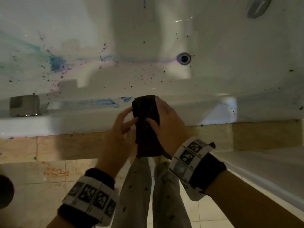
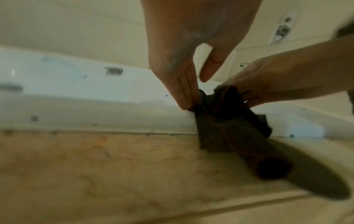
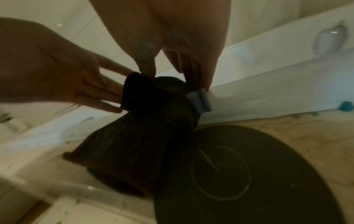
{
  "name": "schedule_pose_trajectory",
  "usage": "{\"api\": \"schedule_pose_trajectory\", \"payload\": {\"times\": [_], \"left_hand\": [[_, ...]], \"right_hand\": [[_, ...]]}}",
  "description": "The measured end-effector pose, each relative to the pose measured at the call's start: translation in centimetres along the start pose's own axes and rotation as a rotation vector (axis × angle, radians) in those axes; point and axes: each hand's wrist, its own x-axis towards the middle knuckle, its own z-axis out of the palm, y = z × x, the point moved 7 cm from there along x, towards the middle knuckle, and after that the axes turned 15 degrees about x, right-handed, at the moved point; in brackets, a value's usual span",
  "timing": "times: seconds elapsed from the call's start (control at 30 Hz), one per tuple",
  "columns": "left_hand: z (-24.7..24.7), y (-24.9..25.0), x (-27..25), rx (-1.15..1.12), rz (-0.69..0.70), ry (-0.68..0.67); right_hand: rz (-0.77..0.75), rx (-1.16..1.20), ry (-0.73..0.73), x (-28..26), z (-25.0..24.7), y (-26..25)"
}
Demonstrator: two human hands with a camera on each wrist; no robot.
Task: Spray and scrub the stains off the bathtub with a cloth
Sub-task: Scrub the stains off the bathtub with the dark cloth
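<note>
A dark cloth [image 1: 146, 124] was held in both hands above the near rim of the white bathtub [image 1: 213, 46], hanging down in a folded length toward the person's patterned trousers [image 1: 136, 186]. The right hand [image 1: 166, 124] was wrapped round the upper part of the cloth, with the thumb laid across its front and the fingers curled behind the top fold. The left hand [image 1: 120, 129] was set against the cloth's left edge; in the left wrist view its fingers [image 2: 182, 91] were seen pressed together at the edge of the fabric with the thumb standing off, so a pinch could be read there, though blur left the exact grip uncertain. Blue scribbled marks [image 1: 102, 102] were seen on the rim ledge just to the left of the cloth, and a blue-green smear [image 1: 56, 62] with purple and dark specks was spread over the tub floor at the left. A round drain [image 1: 183, 58] was set in the tub floor to the right, and a square metal fitting [image 1: 24, 105] stood on the rim at the far left. Marker-printed bands [image 1: 92, 195] were worn on both wrists. Beige tiles [image 1: 32, 178] with orange scrawl lay below the tub edge.
</note>
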Motion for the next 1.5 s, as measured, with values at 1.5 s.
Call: {"api": "schedule_pose_trajectory", "payload": {"times": [1.5], "left_hand": [[4.0,1.2,2.6,0.595,0.113,-0.091]], "right_hand": [[-0.159,0.072,0.27,2.7,-11.3,4.5]]}}
